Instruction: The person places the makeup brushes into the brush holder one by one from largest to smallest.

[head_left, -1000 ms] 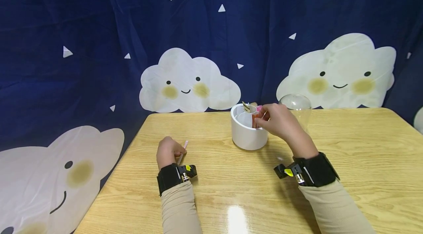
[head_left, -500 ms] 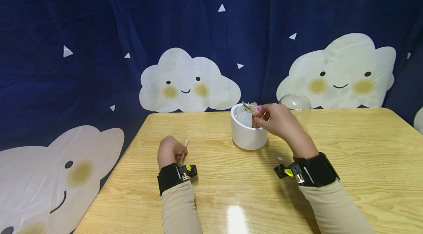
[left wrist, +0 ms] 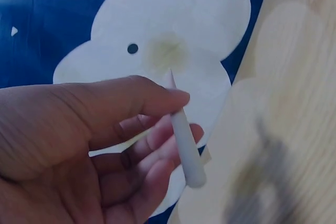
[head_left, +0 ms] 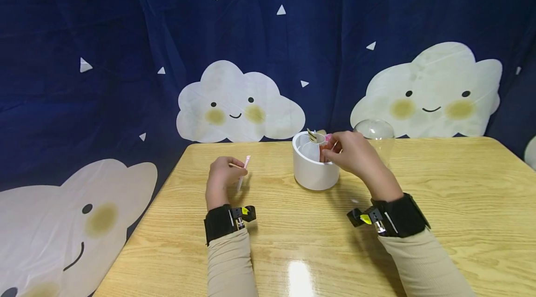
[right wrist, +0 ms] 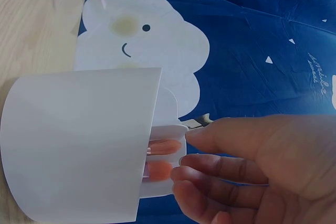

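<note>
In the head view, my left hand (head_left: 225, 175) is above the left part of the table, with a slim pale pink tapered stick (left wrist: 186, 150) between thumb and fingers. The stick tilts, its thin end showing above the thumb in the left wrist view. My right hand (head_left: 356, 150) is at a round white brush holder (head_left: 315, 176), with curled fingers and thumb at the edge of its inner divider. Inside are makeup brushes (right wrist: 164, 147) with orange bristles, and the head view shows a gold-striped piece (head_left: 311, 136) and a pink piece (head_left: 328, 137). The fingers partly hide these contents.
A clear dome cover (head_left: 381, 141) stands behind my right hand. The wooden table (head_left: 289, 232) ends at a dark blue curtain (head_left: 268, 31) printed with clouds.
My left hand has risen and moved forward and slightly right with the stick, which was lower over the table. The right hand and the brush holder have stayed in place.
</note>
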Action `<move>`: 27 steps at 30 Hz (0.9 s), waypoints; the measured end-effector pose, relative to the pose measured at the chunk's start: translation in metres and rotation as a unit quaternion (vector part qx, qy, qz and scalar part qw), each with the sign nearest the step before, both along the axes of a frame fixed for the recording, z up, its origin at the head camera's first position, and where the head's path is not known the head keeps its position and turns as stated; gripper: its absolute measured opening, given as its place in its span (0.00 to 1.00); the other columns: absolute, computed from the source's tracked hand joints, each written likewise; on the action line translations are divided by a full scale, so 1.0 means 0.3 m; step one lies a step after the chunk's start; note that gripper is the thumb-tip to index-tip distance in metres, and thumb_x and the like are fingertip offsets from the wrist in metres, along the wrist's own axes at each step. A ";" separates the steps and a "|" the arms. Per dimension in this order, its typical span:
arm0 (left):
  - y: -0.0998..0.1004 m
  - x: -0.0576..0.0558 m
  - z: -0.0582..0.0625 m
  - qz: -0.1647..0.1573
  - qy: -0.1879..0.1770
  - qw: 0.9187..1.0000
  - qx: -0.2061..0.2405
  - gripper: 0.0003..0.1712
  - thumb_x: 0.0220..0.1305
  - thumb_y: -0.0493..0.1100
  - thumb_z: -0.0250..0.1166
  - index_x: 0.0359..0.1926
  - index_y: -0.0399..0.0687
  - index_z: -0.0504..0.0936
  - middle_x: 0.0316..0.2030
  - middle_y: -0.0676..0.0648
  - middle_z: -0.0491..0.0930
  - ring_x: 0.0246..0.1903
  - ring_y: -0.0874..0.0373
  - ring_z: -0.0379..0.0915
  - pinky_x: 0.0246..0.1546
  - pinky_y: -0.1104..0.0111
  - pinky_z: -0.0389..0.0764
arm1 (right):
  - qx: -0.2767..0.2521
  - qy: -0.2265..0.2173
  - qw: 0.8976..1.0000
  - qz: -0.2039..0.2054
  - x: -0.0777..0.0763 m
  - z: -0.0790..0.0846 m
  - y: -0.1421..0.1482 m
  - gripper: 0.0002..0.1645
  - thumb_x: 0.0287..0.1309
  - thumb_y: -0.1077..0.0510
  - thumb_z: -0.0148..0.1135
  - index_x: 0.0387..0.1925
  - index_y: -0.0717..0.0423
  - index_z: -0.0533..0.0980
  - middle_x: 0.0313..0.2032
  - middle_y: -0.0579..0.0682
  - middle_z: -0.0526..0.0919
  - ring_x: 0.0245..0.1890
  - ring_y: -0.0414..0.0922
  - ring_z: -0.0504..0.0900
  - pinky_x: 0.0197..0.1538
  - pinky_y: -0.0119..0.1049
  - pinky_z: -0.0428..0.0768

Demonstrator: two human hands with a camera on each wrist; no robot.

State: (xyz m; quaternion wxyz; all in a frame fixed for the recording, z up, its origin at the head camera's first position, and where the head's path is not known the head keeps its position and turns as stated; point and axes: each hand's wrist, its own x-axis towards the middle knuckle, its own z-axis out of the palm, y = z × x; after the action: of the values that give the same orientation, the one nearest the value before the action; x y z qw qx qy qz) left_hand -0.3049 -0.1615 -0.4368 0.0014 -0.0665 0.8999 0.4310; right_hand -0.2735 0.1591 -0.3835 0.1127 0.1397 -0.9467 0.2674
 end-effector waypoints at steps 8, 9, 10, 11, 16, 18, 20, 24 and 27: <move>0.032 -0.010 0.024 -0.030 0.039 0.999 0.007 0.10 0.60 0.38 0.71 0.43 0.42 0.86 0.34 0.44 0.85 0.34 0.51 0.79 0.35 0.65 0.75 | -0.005 -0.012 1.000 -0.005 0.002 0.001 -0.003 0.07 0.59 0.58 0.68 0.31 0.60 0.82 0.28 0.52 0.84 0.31 0.48 0.79 0.32 0.38 0.75; 0.036 -0.011 0.027 -0.035 0.047 0.998 0.009 0.10 0.60 0.38 0.71 0.43 0.42 0.86 0.34 0.44 0.85 0.34 0.51 0.79 0.35 0.65 0.75 | -0.005 -0.012 1.000 -0.005 0.002 0.002 -0.003 0.07 0.59 0.58 0.68 0.31 0.60 0.82 0.28 0.52 0.85 0.31 0.48 0.80 0.32 0.38 0.75; 0.040 -0.012 0.029 -0.040 0.056 0.998 0.011 0.10 0.61 0.38 0.71 0.44 0.42 0.87 0.35 0.44 0.85 0.34 0.51 0.80 0.35 0.65 0.76 | -0.006 -0.012 1.000 -0.005 0.002 0.002 -0.004 0.07 0.59 0.58 0.68 0.32 0.60 0.82 0.28 0.52 0.85 0.31 0.48 0.80 0.32 0.38 0.75; 0.045 -0.014 0.031 -0.045 0.065 0.997 0.014 0.10 0.61 0.38 0.70 0.44 0.42 0.87 0.35 0.43 0.85 0.35 0.51 0.80 0.35 0.65 0.77 | -0.007 -0.012 1.000 -0.006 0.003 0.002 -0.004 0.08 0.59 0.58 0.68 0.32 0.60 0.82 0.28 0.53 0.85 0.31 0.49 0.80 0.32 0.38 0.75; 0.081 -0.024 0.039 -0.068 0.121 0.990 0.036 0.11 0.62 0.37 0.70 0.46 0.41 0.86 0.38 0.42 0.86 0.41 0.48 0.83 0.38 0.62 0.83 | -0.008 -0.009 1.000 -0.010 0.004 0.003 -0.005 0.08 0.60 0.58 0.68 0.33 0.60 0.82 0.28 0.53 0.85 0.31 0.49 0.80 0.31 0.37 0.75; 0.099 -0.028 0.044 -0.079 0.142 0.986 0.047 0.11 0.63 0.36 0.69 0.46 0.40 0.86 0.39 0.42 0.86 0.42 0.47 0.83 0.41 0.60 0.83 | -0.010 -0.004 1.000 -0.012 0.004 0.004 -0.006 0.07 0.60 0.58 0.67 0.33 0.60 0.82 0.28 0.52 0.84 0.31 0.49 0.79 0.31 0.37 0.75; 0.118 -0.029 0.049 -0.089 0.161 0.981 0.054 0.11 0.64 0.36 0.69 0.47 0.40 0.86 0.39 0.42 0.85 0.41 0.47 0.83 0.43 0.59 0.83 | -0.012 0.001 1.000 -0.013 0.005 0.005 -0.006 0.08 0.61 0.58 0.67 0.33 0.60 0.82 0.28 0.52 0.84 0.31 0.49 0.79 0.31 0.37 0.75; 0.154 -0.030 0.061 -0.105 0.189 0.974 0.068 0.10 0.65 0.36 0.69 0.46 0.40 0.85 0.39 0.42 0.86 0.39 0.49 0.83 0.43 0.60 0.84 | -0.019 0.010 1.000 -0.017 0.005 0.004 -0.007 0.09 0.61 0.57 0.68 0.33 0.61 0.81 0.28 0.53 0.84 0.31 0.49 0.80 0.31 0.38 0.75; 0.177 -0.033 0.067 -0.114 0.210 0.968 0.081 0.09 0.64 0.35 0.70 0.45 0.39 0.85 0.38 0.43 0.87 0.38 0.51 0.84 0.42 0.62 0.85 | -0.024 0.016 0.999 -0.020 0.004 0.004 -0.008 0.10 0.61 0.57 0.67 0.34 0.61 0.81 0.29 0.53 0.84 0.31 0.49 0.80 0.32 0.38 0.75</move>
State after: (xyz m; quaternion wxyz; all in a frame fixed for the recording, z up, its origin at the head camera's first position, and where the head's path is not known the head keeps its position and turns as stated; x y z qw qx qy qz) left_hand -0.3147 -0.1086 -0.4166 -0.1328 0.1291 0.8440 0.5034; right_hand -0.2722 0.1566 -0.3822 0.1371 0.1220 -0.9406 0.2857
